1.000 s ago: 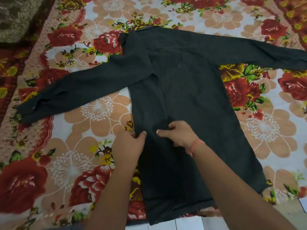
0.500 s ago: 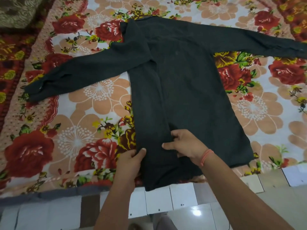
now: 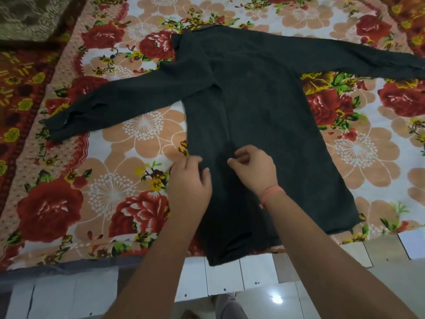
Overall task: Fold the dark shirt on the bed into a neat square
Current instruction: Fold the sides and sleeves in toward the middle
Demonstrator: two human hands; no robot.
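Lying under both hands (image 3: 230,173), dark shirt (image 3: 264,116) spreads beyond.

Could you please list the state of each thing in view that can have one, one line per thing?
dark shirt: lying flat on the bed, left side folded inward, both sleeves spread out, hem hanging over the bed edge.
left hand: resting on the folded left edge of the shirt.
right hand: fingers curled, pinching the fabric.
bedsheet: spread flat under the shirt.
wristband: worn on the right wrist.
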